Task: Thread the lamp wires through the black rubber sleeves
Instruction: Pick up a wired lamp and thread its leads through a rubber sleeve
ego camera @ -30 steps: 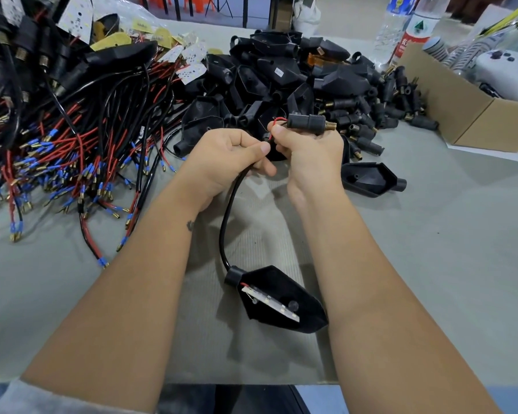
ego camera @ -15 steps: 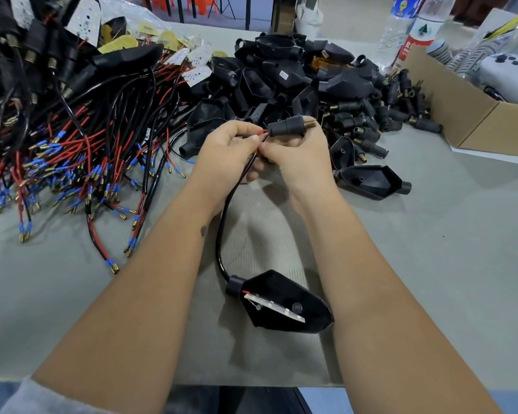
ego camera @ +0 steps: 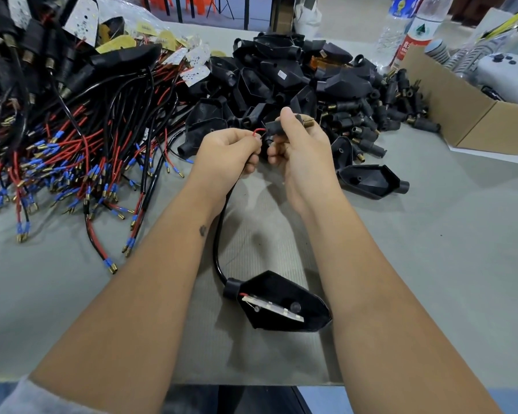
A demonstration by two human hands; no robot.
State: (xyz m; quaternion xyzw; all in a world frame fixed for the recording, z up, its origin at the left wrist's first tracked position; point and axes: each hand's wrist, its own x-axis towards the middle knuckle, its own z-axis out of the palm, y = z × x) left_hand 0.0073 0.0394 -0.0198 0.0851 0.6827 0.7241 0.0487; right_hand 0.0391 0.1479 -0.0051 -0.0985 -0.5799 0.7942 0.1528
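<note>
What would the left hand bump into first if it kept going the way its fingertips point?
Most likely the black rubber sleeve gripped by the right hand. The left hand pinches the red wire just short of the sleeve's open end; depth is unclear, so it might meet the right fingers instead.

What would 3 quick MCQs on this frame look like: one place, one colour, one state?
1. Where does the wired lamp housing lie?
A. in the cardboard box
B. on the table between the forearms
C. on the wire pile

2. What colour is the wire bridging the two hands?
A. red
B. green
C. white

3. What is the right hand doing?
A. resting flat on the table
B. gripping a water bottle
C. holding a black rubber sleeve

Key: 1 B, it sits on the grey table near the front edge; 2 A, a red loop runs from the left hand to the sleeve; 3 C, its fingers wrap the sleeve, brass thread showing.
</note>
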